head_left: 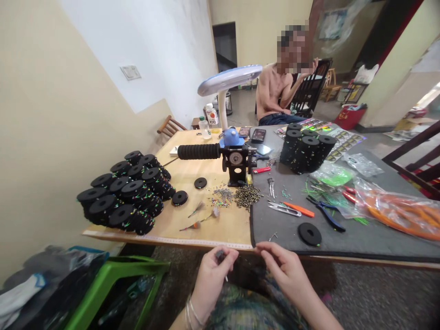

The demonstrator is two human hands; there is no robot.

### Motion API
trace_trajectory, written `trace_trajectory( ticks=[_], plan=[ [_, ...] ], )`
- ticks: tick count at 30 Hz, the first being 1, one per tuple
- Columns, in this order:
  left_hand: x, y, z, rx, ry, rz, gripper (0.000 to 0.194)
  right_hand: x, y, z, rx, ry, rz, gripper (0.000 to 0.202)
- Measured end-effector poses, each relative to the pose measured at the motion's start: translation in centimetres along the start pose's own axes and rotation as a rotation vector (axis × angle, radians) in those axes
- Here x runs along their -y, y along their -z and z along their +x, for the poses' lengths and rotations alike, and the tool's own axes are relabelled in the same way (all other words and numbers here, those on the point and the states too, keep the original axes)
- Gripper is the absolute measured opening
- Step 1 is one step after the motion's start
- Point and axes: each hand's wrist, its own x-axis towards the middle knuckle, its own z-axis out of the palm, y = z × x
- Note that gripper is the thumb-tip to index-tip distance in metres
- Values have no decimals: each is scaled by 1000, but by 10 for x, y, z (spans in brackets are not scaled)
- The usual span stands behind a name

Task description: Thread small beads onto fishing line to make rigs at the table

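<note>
1. The left hand (210, 276) is nearest, in front of the bench (189, 170). Its thumb and fingers are closed on a small dark piece (220, 253), and a thin white end points down below them.
2. The right hand (288, 270) is beside it, apart from the left one, with its fingertips near the bench edge. I cannot tell if its fingertips touch each other or hold something thin.
3. Along the near edge lies a white measuring strip (172, 239). On the grey mat (271, 231) lies one black foam disc (310, 234).
4. Farther on the mat are silver snips (284, 209), an orange tool (298, 209) and blue-black pliers (326, 213). On the wood are three feathered pieces (191, 225).
5. Behind these pieces, small loose parts (247, 196) lie in piles, near a black device (237, 160) with a ribbed roller.
6. Stacks of black discs (120, 197) stand at the left side, and more stacks (307, 149) on the mat.
7. Farther back stands a lamp (230, 80); beyond the bench sits another person (275, 91).
</note>
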Motion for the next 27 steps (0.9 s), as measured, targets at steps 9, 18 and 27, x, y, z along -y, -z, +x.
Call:
trace_trajectory(
  ticks=[9,18,27],
  plan=[
    [-1,5,-14,-16,-228,265,21,23,-22,-15,-32,-109,267,42],
    [3,25,-32,41,-277,403,19,20,-57,-10,178,80,-108,22],
    [2,21,-27,106,-168,404,27,7,-51,-9,184,260,-376,14]
  ],
)
